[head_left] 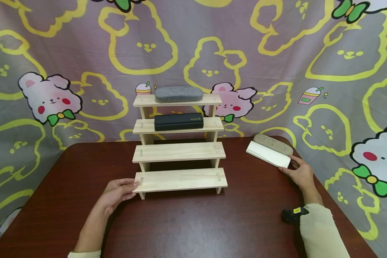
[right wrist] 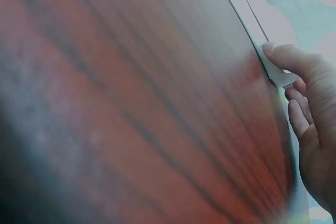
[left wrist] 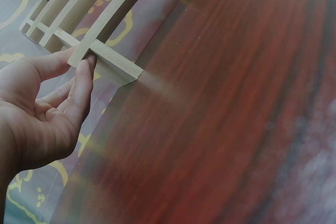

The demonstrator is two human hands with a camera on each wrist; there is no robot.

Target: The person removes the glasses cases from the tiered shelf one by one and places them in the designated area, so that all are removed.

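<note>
A wooden four-tier display stand (head_left: 178, 151) stands on the table. My left hand (head_left: 117, 192) pinches the left end of its lowest board, thumb above and fingers below, as the left wrist view also shows. At the right, my right hand (head_left: 301, 175) grips the near end of a white glasses case (head_left: 267, 153), thumb at its front side and fingers behind. Right behind that case lies a beige-brown glasses case (head_left: 274, 144). A grey glasses case (head_left: 179, 94) lies on the top tier, and a black glasses case (head_left: 178, 122) with small lettering on the tier below.
The dark red-brown wooden table (head_left: 193, 222) carries everything. A patterned curtain (head_left: 277, 64) hangs behind and along its sides. A black strap device (head_left: 291, 215) sits at my right wrist by the pale sleeve (head_left: 320, 229).
</note>
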